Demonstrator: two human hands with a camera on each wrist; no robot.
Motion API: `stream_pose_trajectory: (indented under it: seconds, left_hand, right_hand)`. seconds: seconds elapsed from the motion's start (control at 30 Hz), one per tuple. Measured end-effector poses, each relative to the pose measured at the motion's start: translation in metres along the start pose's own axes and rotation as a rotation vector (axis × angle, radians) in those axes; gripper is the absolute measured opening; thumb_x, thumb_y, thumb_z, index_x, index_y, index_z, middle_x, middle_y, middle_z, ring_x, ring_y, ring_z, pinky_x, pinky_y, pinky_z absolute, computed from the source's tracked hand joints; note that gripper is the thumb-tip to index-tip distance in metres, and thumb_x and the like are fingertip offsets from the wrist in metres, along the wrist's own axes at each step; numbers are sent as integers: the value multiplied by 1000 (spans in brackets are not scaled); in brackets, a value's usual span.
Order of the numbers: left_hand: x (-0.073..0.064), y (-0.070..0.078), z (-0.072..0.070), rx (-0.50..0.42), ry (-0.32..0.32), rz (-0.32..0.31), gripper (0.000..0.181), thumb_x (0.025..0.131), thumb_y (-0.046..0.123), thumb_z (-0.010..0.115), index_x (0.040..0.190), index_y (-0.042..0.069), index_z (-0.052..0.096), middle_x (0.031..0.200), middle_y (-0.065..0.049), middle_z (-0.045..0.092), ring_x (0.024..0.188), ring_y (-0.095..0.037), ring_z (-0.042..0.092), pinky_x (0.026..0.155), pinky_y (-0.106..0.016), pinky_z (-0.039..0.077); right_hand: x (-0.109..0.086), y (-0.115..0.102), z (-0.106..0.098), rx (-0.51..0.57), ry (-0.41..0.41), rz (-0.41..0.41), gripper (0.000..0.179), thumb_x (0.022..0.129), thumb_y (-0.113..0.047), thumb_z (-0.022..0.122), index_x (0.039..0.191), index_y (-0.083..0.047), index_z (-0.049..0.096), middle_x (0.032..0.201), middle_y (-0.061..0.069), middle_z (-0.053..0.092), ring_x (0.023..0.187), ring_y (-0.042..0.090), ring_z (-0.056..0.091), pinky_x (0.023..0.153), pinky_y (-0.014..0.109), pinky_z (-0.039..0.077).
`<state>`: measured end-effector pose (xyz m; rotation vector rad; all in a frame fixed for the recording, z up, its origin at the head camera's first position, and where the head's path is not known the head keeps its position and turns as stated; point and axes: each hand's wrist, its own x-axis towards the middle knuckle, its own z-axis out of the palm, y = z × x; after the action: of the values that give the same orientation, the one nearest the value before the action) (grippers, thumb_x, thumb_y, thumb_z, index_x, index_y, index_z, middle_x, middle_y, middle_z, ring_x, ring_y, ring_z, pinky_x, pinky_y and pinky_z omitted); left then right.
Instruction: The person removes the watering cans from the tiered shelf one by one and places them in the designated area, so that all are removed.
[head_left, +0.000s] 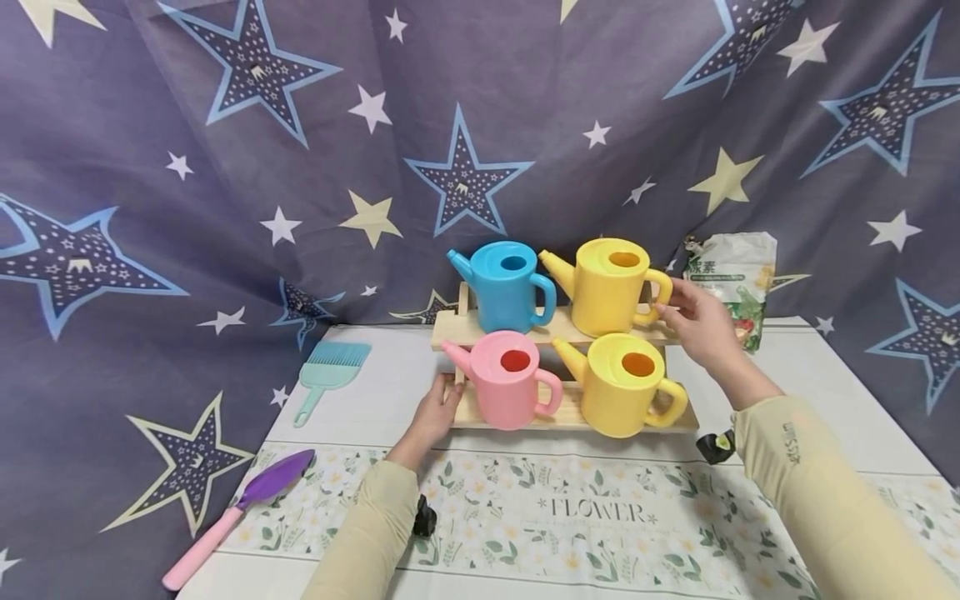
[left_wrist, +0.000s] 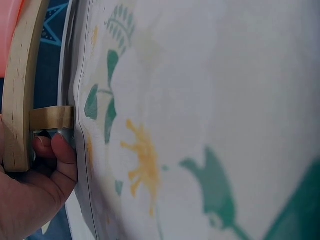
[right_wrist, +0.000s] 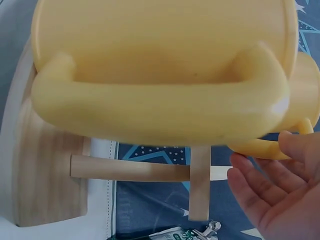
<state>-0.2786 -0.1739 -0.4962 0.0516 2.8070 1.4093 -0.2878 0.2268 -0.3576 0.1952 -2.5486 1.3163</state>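
Note:
A two-tier wooden rack [head_left: 558,417] holds several toy watering cans. On its upper step stand a blue watering can [head_left: 504,292] and a yellow watering can [head_left: 603,292]; a pink watering can [head_left: 504,396] and another yellow watering can [head_left: 618,400] stand on the lower step. My left hand [head_left: 437,412] grips the lower step's left end, its fingers curled behind the wood by a short crosspiece [left_wrist: 52,118]. At the upper yellow can's handle [right_wrist: 262,149], my right hand [head_left: 705,327] pinches with thumb and fingers. The lower yellow can's handle [right_wrist: 160,112] fills the near part of the right wrist view.
A teal dustpan-shaped brush [head_left: 330,371] lies left of the rack. Nearer on that side is a trowel [head_left: 258,492] with purple blade and pink handle. A white printed bag [head_left: 738,275] stands behind my right hand. Starry cloth [head_left: 465,75] hangs behind the flower-printed table cover [head_left: 592,546].

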Motion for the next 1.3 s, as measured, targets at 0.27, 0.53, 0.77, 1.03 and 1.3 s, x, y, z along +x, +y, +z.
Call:
stream_pose_trajectory:
  seconds: [0.27, 0.53, 0.77, 1.03, 1.3]
  left_hand:
    - [-1, 1, 2, -1, 7, 0, 46, 106, 34, 41, 142, 7, 40, 149, -23, 39, 137, -42, 35, 110, -57, 28]
    - [-2, 2, 2, -12, 0, -11, 46, 106, 35, 41, 143, 8, 39, 149, -22, 39, 137, -42, 35, 110, -57, 29]
    - [0, 3, 0, -17, -3, -14, 45, 105, 36, 40, 142, 10, 39, 150, -22, 39, 138, -41, 35, 110, -58, 28]
    - [-1, 3, -2, -24, 9, 5, 42, 105, 34, 41, 139, 9, 42, 148, -22, 41, 137, -41, 36, 110, -57, 29]
    - [-3, 1, -1, -34, -1, -16, 45, 105, 36, 41, 143, 11, 40, 150, -21, 39, 137, -41, 35, 110, -58, 28]
  right_hand:
    - [-1, 1, 3, -37, 53, 2, 35, 99, -13, 58, 131, 2, 53, 119, 26, 63, 111, 37, 60, 93, 48, 49]
    - [-5, 8, 4, -47, 76, -33, 31, 99, -16, 59, 125, 1, 56, 111, 21, 68, 91, 25, 66, 68, 12, 51]
    - [-10, 8, 4, -83, 113, -64, 31, 99, -16, 60, 124, 2, 57, 109, 22, 69, 94, 28, 67, 67, 7, 48]
    - [-15, 10, 2, -81, 146, -76, 31, 98, -17, 61, 123, 1, 59, 106, 21, 70, 80, 4, 65, 65, 7, 48]
    - [-21, 12, -6, -85, 191, -80, 32, 98, -16, 61, 124, 3, 59, 106, 23, 70, 73, -4, 62, 63, 6, 48]
